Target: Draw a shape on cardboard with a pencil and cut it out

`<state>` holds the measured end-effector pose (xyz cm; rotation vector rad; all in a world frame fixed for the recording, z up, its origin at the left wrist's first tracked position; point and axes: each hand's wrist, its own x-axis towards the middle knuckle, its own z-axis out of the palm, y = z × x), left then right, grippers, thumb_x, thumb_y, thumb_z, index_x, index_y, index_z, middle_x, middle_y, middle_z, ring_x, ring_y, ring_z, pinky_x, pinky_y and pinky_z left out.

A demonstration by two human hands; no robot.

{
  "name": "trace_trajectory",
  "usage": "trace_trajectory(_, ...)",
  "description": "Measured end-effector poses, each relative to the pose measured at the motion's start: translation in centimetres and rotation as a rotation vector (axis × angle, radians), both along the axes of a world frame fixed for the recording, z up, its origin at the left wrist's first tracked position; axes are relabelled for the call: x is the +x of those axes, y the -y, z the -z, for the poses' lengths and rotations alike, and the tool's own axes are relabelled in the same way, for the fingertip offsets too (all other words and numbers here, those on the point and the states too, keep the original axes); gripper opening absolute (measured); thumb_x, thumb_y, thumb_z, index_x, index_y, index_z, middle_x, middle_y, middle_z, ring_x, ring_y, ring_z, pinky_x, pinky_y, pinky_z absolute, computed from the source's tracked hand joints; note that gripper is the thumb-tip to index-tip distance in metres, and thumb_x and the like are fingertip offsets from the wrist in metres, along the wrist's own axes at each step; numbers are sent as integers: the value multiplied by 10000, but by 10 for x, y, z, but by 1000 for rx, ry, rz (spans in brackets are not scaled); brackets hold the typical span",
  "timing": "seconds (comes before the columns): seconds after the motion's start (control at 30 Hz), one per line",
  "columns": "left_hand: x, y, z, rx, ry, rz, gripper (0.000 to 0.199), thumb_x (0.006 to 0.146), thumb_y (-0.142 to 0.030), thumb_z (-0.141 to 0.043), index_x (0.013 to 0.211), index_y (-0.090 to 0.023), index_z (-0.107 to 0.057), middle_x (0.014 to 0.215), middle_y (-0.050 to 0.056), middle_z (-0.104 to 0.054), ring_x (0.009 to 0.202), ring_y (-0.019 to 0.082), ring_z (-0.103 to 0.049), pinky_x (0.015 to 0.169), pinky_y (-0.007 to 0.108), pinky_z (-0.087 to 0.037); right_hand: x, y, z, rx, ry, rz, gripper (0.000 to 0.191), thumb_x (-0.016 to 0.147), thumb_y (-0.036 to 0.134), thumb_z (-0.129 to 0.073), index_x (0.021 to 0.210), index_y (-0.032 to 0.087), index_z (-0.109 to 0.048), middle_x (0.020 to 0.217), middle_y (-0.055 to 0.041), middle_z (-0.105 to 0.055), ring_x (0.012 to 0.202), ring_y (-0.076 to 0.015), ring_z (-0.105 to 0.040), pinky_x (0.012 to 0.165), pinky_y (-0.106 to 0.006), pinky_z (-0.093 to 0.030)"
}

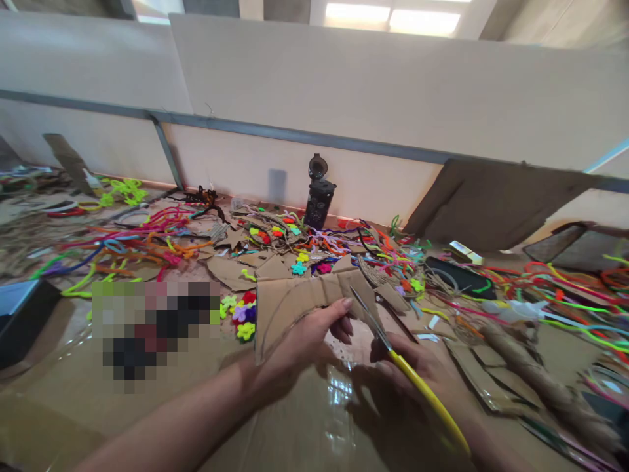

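My left hand (314,328) grips a piece of cardboard (289,298) from below, thumb along its lower edge. A curved pencil line runs across the cardboard, and its lower edge is cut into a curve. In my right hand (417,357) is a pair of scissors (410,377) with yellow handles. The blades point up and left, their tips at the right part of the cardboard; whether they are biting into it I cannot tell. Just left of the cardboard lie several small fuzzy flowers (243,314) in yellow, purple and red.
Coloured pipe cleaners (142,242) and cardboard scraps (230,269) cover the back of the table. A black bottle (320,203) with its lid up stands by the partition. At right lie a cardboard roll (521,367) and a glue bottle (515,309); a dark box (24,321) sits at left.
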<state>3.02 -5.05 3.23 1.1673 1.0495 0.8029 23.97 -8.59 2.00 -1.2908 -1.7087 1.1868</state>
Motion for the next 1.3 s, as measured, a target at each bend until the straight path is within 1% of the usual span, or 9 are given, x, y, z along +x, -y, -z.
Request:
trace_trajectory(0.17, 4, 6, 0, -45, 20, -28, 520, 879, -671, -466, 731, -195, -617, 764, 27, -607, 750, 193, -564, 754, 321, -453, 2, -1, 1, 40, 16, -14, 459, 812, 661, -690, 866, 206, -718, 777, -49, -640, 705, -213, -572, 621, -304, -498)
trace_trajectory(0.37, 12, 10, 5, 4, 79, -29, 508, 874, -670, -483, 692, -210, -598, 729, 24, -591, 784, 203, -560, 823, 324, -436, 4, -3, -1, 28, -32, -52, 411, 827, 632, -695, 910, 231, -732, 822, -54, -666, 788, -244, -613, 692, -311, -507)
trace_trajectory(0.53, 12, 10, 1, -19, 102, -34, 489, 859, -655, -503, 671, -212, -588, 717, 17, -576, 755, 193, -538, 811, 329, -424, 1, 0, 3, 3, -71, -6, 412, 782, 632, -738, 815, 221, -723, 732, -35, -607, 689, -209, -563, 596, -286, -467)
trace_trajectory(0.7, 10, 12, -4, -115, 101, -24, 521, 831, -699, -521, 699, -201, -598, 721, 29, -599, 698, 178, -535, 675, 299, -432, -1, 2, 7, -19, -136, 6, 409, 790, 602, -750, 858, 200, -725, 777, -42, -635, 718, -208, -574, 650, -302, -485)
trace_trajectory(0.8, 8, 13, -4, -165, 74, -39, 512, 821, -696, -534, 728, -197, -604, 707, 16, -582, 634, 162, -519, 559, 279, -396, -2, 3, 8, -3, -93, 5, 398, 813, 600, -727, 833, 203, -706, 733, -26, -612, 672, -190, -552, 608, -286, -464)
trace_trajectory(0.9, 7, 14, -7, -153, 57, -67, 503, 834, -686, -531, 745, -197, -613, 698, 9, -573, 619, 157, -511, 522, 273, -368, -2, 1, 5, 43, -28, 7, 385, 826, 603, -705, 819, 218, -701, 759, -36, -640, 688, -203, -575, 601, -282, -475)
trace_trajectory(1.1, 9, 17, -13, -149, 44, -88, 504, 844, -685, -538, 745, -200, -631, 711, 10, -588, 655, 168, -542, 567, 281, -392, -3, -5, -9, 79, 20, -38, 336, 798, 570, -741, 853, 240, -716, 782, -37, -650, 734, -229, -606, 656, -295, -508)
trace_trajectory(1.2, 9, 14, -10, -95, 64, -81, 486, 871, -638, -536, 676, -201, -625, 706, 22, -605, 720, 180, -568, 690, 301, -440, -4, -5, -11, 62, 6, -50, 384, 826, 602, -698, 795, 220, -680, 743, -33, -606, 701, -213, -564, 624, -293, -479)
trace_trajectory(1.3, 7, 9, -5, -57, 96, -66, 499, 882, -630, -537, 649, -199, -632, 705, 28, -618, 752, 190, -578, 787, 327, -440, -5, -3, -7, 54, -41, -30, 416, 823, 617, -699, 773, 206, -668, 737, -28, -593, 693, -198, -544, 614, -283, -465)
